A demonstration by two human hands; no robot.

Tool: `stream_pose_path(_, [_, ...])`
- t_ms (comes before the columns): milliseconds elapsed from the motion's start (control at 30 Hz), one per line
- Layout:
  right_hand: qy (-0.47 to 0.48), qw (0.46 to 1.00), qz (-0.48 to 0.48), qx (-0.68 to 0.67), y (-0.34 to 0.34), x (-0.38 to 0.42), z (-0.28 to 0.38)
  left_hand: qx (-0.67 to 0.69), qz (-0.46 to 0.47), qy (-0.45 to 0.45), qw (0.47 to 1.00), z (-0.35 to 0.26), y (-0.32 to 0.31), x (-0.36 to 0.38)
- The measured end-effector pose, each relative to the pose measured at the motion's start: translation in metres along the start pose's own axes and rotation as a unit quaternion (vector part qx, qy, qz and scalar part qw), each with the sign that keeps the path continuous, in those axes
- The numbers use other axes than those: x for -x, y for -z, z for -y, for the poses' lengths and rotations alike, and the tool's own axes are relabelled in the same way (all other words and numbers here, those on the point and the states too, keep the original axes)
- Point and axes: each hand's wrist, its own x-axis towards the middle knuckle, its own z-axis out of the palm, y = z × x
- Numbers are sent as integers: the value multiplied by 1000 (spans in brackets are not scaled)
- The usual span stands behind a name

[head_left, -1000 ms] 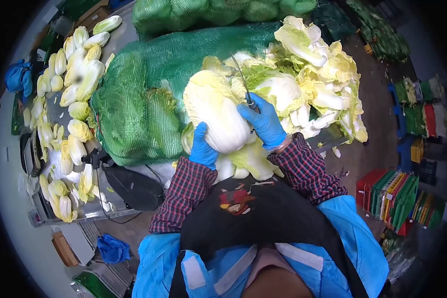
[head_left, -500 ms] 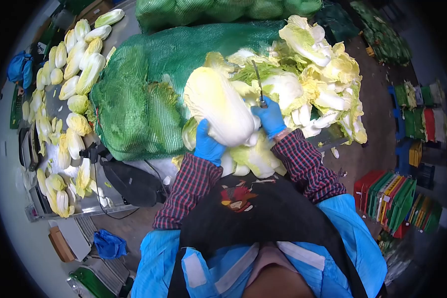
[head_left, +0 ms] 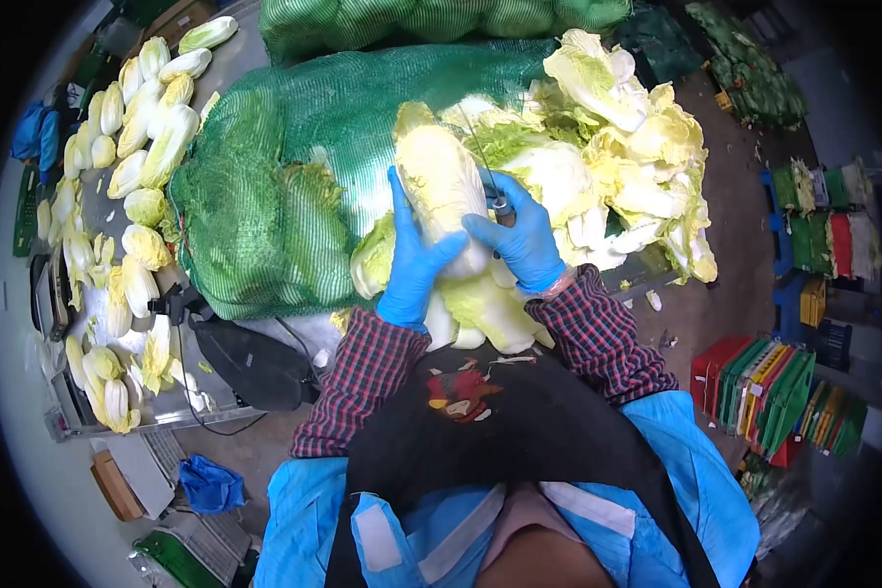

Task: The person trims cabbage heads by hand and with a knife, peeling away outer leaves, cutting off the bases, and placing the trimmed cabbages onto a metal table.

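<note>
A pale napa cabbage [head_left: 441, 176] is held upright in front of me, its leafy tip pointing away. My left hand [head_left: 415, 260], in a blue glove, is wrapped round its left side and base. My right hand [head_left: 524, 235], gloved too, grips a thin-bladed knife [head_left: 502, 205] in its fingers while its thumb presses on the cabbage's right side. The blade points up and away, behind the cabbage's right edge. Loose cabbage leaves [head_left: 495, 312] lie below my hands, and a large heap of trimmed leaves [head_left: 627, 147] sits to the right.
A green mesh sack [head_left: 235, 186] full of cabbages lies across the table to the left, with another sack [head_left: 441, 18] behind. Several trimmed cabbages [head_left: 171, 147] cover the left table. A black strapped object [head_left: 250, 363] rests near its edge. Coloured crates [head_left: 755, 392] stand at right.
The cabbage has turned more upright and narrower to view. My left hand has moved up along its side, and my right thumb has come onto it, the knife still in that hand.
</note>
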Motion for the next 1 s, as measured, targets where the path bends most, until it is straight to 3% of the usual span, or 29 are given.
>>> stream_pose_path(100, [13,994,-29,104,-1,1,-1,-7,21,-7,1000,5,5,-2])
stream_pose_path(133, [13,994,-31,105,-1,1,3,-76,17,-26,997,15,12,-4])
stream_pose_path(200, [-48,963,-38,261,-3,2,17,-144,13,-45,989,25,21,-7])
stream_pose_path(300, [24,972,-75,223,6,-2,-9,-249,30,-96,963,29,25,-7])
stream_pose_path(333, [24,971,-74,224,11,-2,-13,-200,24,-94,975,29,23,-8])
stream_pose_path(400, [-104,980,-92,144,18,-1,-9,-149,15,-92,984,24,20,-3])
stream_pose_path(467, [-133,968,-165,-135,20,-5,-6,64,-51,62,995,16,24,4])
stream_pose_path(500, [-178,975,-131,22,52,-11,-32,192,-63,102,974,16,29,7])
stream_pose_path(533, [-216,955,-93,180,81,-17,-58,194,-65,98,974,14,31,6])
stream_pose_path(567, [-214,956,-88,182,77,-19,-53,166,-62,88,980,8,29,4])
stream_pose_path(633, [111,937,-70,325,75,-8,-39,31,-53,26,998,-2,18,0])
stream_pose_path(667, [110,936,-68,327,67,-4,-30,35,-54,27,998,4,17,-6])
stream_pose_path(733, [76,990,0,123,34,-1,-8,-172,-37,-91,980,16,14,-20])
stream_pose_path(800, [-139,988,-2,-67,7,13,10,-242,-39,-120,962,21,2,-21])
stream_pose_path(867, [-139,987,-6,-82,14,10,1,-396,-32,-176,900,20,-1,-21])
stream_pose_path(933, [-109,982,3,-157,15,15,0,-413,-35,-204,887,16,-2,-17])
stream_pose_path(1000, [-131,978,-16,-164,13,20,-1,-502,-25,-214,837,9,-1,-17])
